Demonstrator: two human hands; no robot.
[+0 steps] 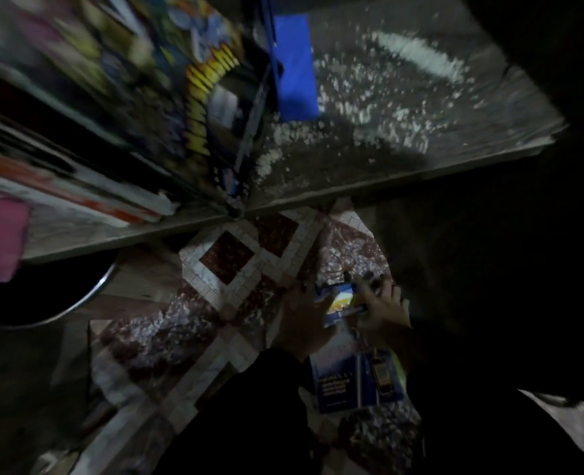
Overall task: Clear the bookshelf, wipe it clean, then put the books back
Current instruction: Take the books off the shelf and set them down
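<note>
Where the frame darkens at lower centre, left hand (302,320) and right hand (384,311) each grip a side of a small blue book (343,303), fingers curled on it, over patterned floor tiles (228,258). Blurred colourful books (167,73) stand on the speckled grey shelf (386,138), upper left.

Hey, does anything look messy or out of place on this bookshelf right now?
Yes. The shelf board is strewn with white flecks, thickest beside the leaning books, which appear to tilt steeply rather than stand upright. A blue book also lies on the tiled floor below.
</note>
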